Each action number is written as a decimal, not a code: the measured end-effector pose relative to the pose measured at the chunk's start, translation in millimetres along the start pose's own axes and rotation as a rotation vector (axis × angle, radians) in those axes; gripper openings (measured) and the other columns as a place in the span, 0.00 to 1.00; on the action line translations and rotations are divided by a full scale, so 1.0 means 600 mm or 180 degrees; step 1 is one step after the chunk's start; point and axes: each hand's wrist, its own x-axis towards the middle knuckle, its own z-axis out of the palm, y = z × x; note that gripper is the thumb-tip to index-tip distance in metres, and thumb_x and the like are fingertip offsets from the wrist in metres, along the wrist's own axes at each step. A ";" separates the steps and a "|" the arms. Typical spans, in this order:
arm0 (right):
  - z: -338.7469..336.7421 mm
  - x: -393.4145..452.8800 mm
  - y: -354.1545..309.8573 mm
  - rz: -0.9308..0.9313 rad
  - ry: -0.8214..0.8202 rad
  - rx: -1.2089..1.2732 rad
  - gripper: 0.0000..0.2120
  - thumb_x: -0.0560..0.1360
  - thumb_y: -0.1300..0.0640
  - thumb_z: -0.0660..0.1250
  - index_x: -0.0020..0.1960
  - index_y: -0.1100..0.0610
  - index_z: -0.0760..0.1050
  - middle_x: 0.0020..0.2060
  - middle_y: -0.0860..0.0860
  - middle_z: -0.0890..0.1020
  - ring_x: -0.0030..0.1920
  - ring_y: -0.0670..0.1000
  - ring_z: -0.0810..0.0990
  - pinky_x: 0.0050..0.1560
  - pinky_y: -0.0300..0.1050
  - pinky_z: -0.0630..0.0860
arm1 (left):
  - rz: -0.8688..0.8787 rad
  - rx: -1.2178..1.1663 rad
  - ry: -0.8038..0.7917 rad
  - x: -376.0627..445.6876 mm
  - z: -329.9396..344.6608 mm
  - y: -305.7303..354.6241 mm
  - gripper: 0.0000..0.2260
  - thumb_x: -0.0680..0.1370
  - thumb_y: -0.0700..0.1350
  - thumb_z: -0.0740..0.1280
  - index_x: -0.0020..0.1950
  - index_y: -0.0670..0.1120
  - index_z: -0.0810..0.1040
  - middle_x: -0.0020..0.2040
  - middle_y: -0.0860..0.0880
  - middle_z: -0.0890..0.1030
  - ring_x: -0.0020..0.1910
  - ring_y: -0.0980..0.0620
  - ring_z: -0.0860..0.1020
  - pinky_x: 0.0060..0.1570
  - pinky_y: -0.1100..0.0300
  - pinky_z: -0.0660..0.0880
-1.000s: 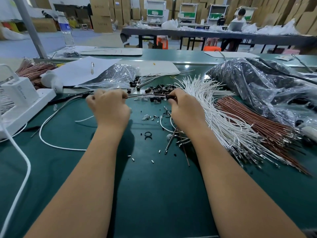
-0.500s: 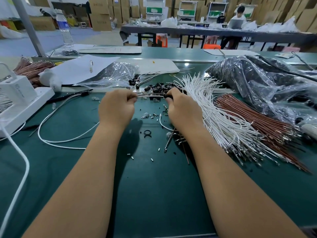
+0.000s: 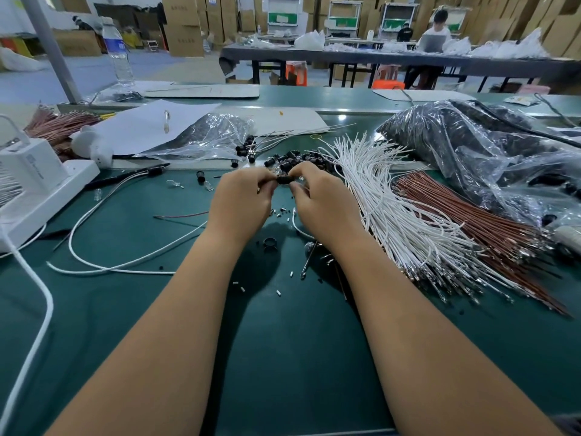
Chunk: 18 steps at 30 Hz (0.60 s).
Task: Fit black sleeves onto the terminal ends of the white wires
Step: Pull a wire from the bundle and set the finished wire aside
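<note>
Nearest, two bare forearms run up the middle of the green bench mat [image 3: 283, 357], and the strip of mat between them and toward the near edge is the most open ground here. The left hand [image 3: 240, 201] and the right hand [image 3: 325, 202] meet at mid-table, knuckles toward the camera, fingertips curled in and pinching one small black sleeve [image 3: 284, 180] between them. How the wire enters the sleeve is hidden behind the fingers; I cannot tell whether a terminal is seated in it. A loose white wire [image 3: 125, 265] loops across the mat on the left and passes under the left wrist.

Just beside the right hand, on the right, lies the fanned bundle of white wires [image 3: 393, 215], its metal terminal ends pointing toward the near right. The brown wires [image 3: 471, 221] lie against it further right. Small bits of scrap dot the mat below the hands, too small to identify.

Just beyond the fingers sits the heap of loose black sleeves [image 3: 295, 158], partly hidden by the hands. At the left edge a white box [image 3: 28, 174] is cut off by the frame. A clear plastic bag [image 3: 490, 158] crowds the right side, its dark contents unclear. Far left, a water bottle [image 3: 118, 51] stands by a grey post.
</note>
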 end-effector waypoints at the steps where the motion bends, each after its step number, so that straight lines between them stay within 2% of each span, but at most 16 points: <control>1: 0.000 0.001 0.002 0.0080 0.0034 0.0048 0.06 0.79 0.56 0.62 0.55 0.53 0.75 0.34 0.44 0.76 0.33 0.46 0.72 0.30 0.39 0.61 | -0.0110 -0.0070 0.0054 0.000 0.000 -0.002 0.06 0.75 0.38 0.66 0.42 0.43 0.83 0.30 0.53 0.75 0.30 0.54 0.71 0.34 0.60 0.63; 3: -0.002 0.003 0.006 0.0223 0.0069 0.0138 0.06 0.78 0.57 0.65 0.54 0.53 0.75 0.31 0.44 0.74 0.32 0.42 0.71 0.29 0.39 0.62 | -0.0307 -0.0224 0.0141 0.000 0.000 -0.006 0.06 0.76 0.39 0.67 0.42 0.43 0.82 0.28 0.58 0.73 0.26 0.60 0.69 0.30 0.65 0.62; 5: -0.004 0.004 0.009 0.0309 0.0085 0.0225 0.04 0.76 0.57 0.66 0.50 0.51 0.75 0.31 0.45 0.75 0.32 0.42 0.72 0.29 0.39 0.63 | -0.0396 -0.0286 0.0168 0.001 0.000 -0.012 0.06 0.76 0.39 0.67 0.41 0.42 0.82 0.27 0.58 0.72 0.25 0.61 0.68 0.28 0.70 0.60; 7: -0.004 0.004 0.006 0.0342 0.0158 0.0285 0.01 0.75 0.56 0.67 0.45 0.51 0.75 0.31 0.45 0.75 0.32 0.42 0.72 0.29 0.39 0.64 | -0.0428 -0.0289 0.0166 0.002 0.000 -0.015 0.06 0.76 0.40 0.67 0.41 0.42 0.82 0.27 0.58 0.73 0.26 0.61 0.68 0.28 0.72 0.61; 12: -0.006 0.003 -0.003 0.0300 0.0438 0.0624 0.10 0.77 0.52 0.66 0.40 0.56 0.75 0.31 0.45 0.76 0.34 0.48 0.75 0.35 0.43 0.71 | -0.0381 -0.0269 0.0184 0.003 0.002 -0.017 0.05 0.76 0.40 0.67 0.42 0.44 0.83 0.28 0.60 0.73 0.27 0.61 0.69 0.28 0.74 0.61; 15: -0.009 0.004 -0.002 0.0334 0.0530 0.0771 0.11 0.79 0.53 0.64 0.40 0.57 0.75 0.31 0.47 0.76 0.34 0.48 0.73 0.34 0.42 0.69 | -0.0344 -0.0225 0.0158 0.003 0.003 -0.019 0.05 0.76 0.40 0.68 0.44 0.43 0.83 0.28 0.61 0.72 0.27 0.61 0.68 0.29 0.73 0.61; 18: -0.010 0.007 -0.001 0.0496 0.0571 0.0911 0.09 0.79 0.56 0.63 0.42 0.56 0.75 0.31 0.45 0.74 0.32 0.44 0.71 0.31 0.34 0.66 | -0.0277 -0.0276 0.0154 0.001 0.003 -0.016 0.05 0.77 0.41 0.67 0.48 0.42 0.82 0.31 0.54 0.77 0.29 0.56 0.73 0.33 0.64 0.69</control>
